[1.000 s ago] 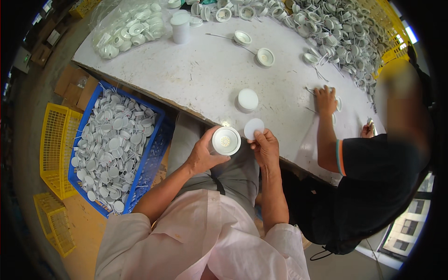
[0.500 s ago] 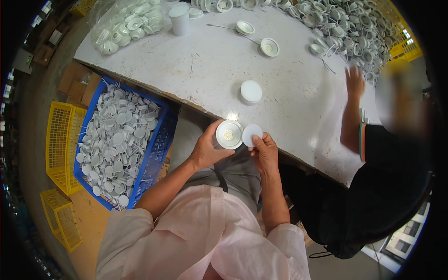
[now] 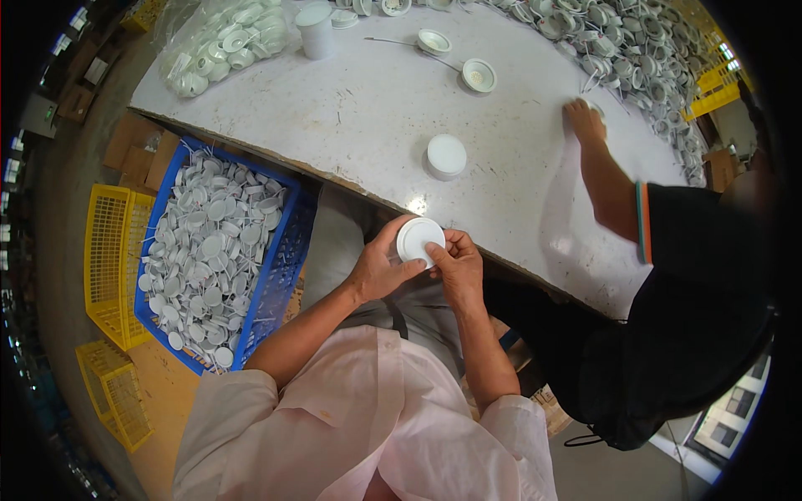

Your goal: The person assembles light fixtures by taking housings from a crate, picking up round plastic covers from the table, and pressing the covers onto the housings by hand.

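Observation:
Just off the table's front edge, my left hand (image 3: 380, 269) is wrapped round the side of a small round white downlight (image 3: 415, 235). A white diffuser disc (image 3: 423, 239) now lies over its face, covering the inside. My right hand (image 3: 459, 269) presses its thumb on the disc, with the fingers curled at the downlight's right rim. Beyond my hands stands a short stack of white discs (image 3: 447, 156) on the white table (image 3: 351, 125). Farther back lie two uncovered downlights, one (image 3: 479, 76) nearer and one (image 3: 434, 42) beyond it, with leads.
A co-worker's hand (image 3: 587, 121) reaches toward a large downlight heap (image 3: 643, 50) at the back right. At the back left are a bag of white housings (image 3: 225, 50) and a taller disc stack (image 3: 315, 33). Left are a full blue crate (image 3: 271, 271) and yellow crates (image 3: 109, 259).
The diffuser disc has moved left from beside the downlight onto its open face, carried by my right hand. The co-worker's hand has shifted left over the table.

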Available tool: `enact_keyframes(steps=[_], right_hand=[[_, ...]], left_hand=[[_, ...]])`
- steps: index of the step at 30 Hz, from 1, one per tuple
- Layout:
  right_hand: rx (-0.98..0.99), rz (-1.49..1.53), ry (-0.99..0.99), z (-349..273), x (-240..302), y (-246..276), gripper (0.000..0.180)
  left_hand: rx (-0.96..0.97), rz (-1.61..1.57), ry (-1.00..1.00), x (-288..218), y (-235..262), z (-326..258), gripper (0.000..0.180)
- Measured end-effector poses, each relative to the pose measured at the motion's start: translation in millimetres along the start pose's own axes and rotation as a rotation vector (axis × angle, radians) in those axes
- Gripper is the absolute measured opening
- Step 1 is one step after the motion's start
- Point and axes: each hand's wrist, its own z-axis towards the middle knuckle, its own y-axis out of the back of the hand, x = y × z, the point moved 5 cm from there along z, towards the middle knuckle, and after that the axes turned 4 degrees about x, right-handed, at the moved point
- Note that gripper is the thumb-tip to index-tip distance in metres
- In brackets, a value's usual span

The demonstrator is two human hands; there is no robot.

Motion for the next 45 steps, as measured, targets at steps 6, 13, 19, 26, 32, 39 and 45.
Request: enact_keyframes(steps=[6, 13, 19, 26, 32, 39, 45], right_hand=[[0.023, -0.032, 0.015, 0, -2, -2, 0.029], [0.024, -0.033, 0.009, -2, -1, -3, 0.03], [0.024, -0.032, 0.011, -2, -4, -4, 0.025], [0.078, -0.042, -0.036, 3, -14, -1, 0.029], [0.122, -0.036, -0.046, 4, -19, 2, 0.03], [0.074, -0.018, -0.054, 0, -13, 3, 0.029], [0.108, 0.007, -0.052, -1, -16, 7, 0.028]], left_hand=[[-0.082, 0.066, -0.017, 0, 0, 0, 0.055], [-0.122, -0.014, 0.124, -3, -3, -3, 0.047], [-0.132, 0.046, 0.111, -1, -2, -3, 0.044], [-0.142, 0.226, 0.02, -3, -3, -4, 0.043], [-0.115, 0.202, -0.01, 0, -3, -6, 0.042], [-0.093, 0.121, 0.012, 8, -4, -4, 0.044], [-0.088, 0.067, 0.061, 4, -6, -5, 0.044]])
